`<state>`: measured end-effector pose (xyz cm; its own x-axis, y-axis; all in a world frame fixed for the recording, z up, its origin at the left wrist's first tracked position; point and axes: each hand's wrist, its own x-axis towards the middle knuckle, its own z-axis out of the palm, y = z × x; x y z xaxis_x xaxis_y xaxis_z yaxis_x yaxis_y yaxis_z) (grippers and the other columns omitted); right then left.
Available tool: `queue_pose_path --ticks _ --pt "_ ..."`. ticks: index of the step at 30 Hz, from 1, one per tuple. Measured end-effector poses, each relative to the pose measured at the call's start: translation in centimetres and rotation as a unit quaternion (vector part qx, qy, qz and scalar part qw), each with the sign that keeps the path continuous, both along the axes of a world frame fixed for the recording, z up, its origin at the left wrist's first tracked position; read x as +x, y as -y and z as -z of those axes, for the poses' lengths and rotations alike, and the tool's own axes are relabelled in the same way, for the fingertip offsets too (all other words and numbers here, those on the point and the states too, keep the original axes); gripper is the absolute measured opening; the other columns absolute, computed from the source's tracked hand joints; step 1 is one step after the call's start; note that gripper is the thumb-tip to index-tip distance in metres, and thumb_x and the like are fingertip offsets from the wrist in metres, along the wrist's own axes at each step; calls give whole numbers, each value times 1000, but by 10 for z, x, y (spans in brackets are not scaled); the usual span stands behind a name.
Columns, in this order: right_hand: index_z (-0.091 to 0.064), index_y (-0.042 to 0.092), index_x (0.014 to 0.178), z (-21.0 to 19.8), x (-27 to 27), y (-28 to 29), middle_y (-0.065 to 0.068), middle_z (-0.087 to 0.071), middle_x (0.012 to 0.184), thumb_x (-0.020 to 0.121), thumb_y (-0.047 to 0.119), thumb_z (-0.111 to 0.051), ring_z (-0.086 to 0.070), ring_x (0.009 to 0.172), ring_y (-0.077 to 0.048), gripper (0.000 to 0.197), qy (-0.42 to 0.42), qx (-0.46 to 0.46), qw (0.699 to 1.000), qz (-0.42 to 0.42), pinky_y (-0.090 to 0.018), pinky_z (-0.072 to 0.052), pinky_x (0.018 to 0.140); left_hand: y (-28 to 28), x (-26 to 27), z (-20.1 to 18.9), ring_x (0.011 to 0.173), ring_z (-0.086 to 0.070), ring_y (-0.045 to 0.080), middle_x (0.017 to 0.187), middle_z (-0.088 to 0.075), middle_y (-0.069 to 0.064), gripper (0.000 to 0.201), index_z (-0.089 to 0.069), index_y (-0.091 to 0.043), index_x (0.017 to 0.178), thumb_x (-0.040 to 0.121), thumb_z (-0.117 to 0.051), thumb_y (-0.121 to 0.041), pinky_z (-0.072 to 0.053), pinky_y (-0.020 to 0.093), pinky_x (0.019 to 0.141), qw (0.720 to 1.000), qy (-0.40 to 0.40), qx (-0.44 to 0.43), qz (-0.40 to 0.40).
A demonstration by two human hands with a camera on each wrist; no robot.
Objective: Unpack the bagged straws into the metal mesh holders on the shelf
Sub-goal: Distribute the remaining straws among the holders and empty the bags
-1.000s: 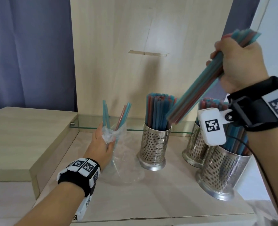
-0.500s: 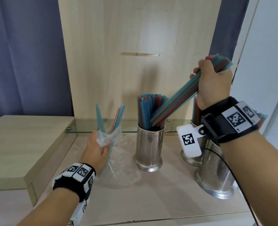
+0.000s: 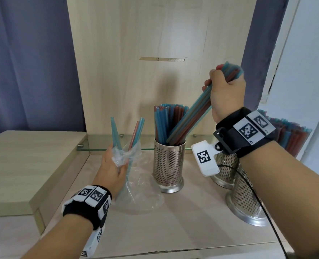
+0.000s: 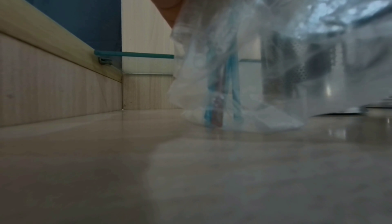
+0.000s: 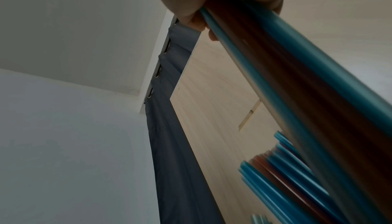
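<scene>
My right hand (image 3: 225,94) grips a bundle of blue and red straws (image 3: 190,116) held at a slant, its lower ends inside the middle metal mesh holder (image 3: 169,165), which stands packed with upright straws. From the right wrist view the bundle (image 5: 297,85) runs down from my fist toward those straws. My left hand (image 3: 113,165) grips the neck of a clear plastic bag (image 3: 136,186) standing on the shelf, with a few straws (image 3: 134,135) sticking out of its top. Seen from the left wrist, the bag (image 4: 254,76) holds those straws upright.
Two more mesh holders (image 3: 248,199) full of straws stand at the right, partly behind my right forearm. A glass ledge (image 3: 102,144) runs along the back panel. A raised wooden block (image 3: 24,165) borders the shelf on the left. The shelf's front edge (image 3: 173,253) is near.
My right hand has come down and leftward, sinking the bundle's lower ends into the middle holder. The left hand and bag have stayed put.
</scene>
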<state>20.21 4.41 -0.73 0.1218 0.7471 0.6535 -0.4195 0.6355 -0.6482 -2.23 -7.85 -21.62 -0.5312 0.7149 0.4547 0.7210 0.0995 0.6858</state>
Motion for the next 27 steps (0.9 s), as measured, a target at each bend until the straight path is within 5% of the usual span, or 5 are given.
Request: queue_pose_path --ticks 5,10,27 --pt "-49 16 83 5 -12 2 0 -52 67 85 6 -53 -52 53 -14 10 36 6 999 30 -32 -48 56 0 2 -1 110 -52 34 133 -42 23 53 -36 1 135 97 -48 -33 -47 41 91 1000 4 7 -2" --pt "-47 25 81 7 -24 6 0 -51 71 77 21 -53 -51 62 -23 8 44 20 994 99 -44 -51 63 1 1 0 111 -52 32 134 -41 22 52 -36 0 135 98 -48 -33 -46 39 92 1000 -1 10 3" --pt "-46 25 81 10 -43 -9 2 -49 66 77 23 -52 -50 60 -21 7 148 44 986 70 -39 -49 60 1 0 1 107 -54 29 132 -42 21 52 -36 -1 135 97 -49 -33 -47 34 87 1000 -4 11 7"
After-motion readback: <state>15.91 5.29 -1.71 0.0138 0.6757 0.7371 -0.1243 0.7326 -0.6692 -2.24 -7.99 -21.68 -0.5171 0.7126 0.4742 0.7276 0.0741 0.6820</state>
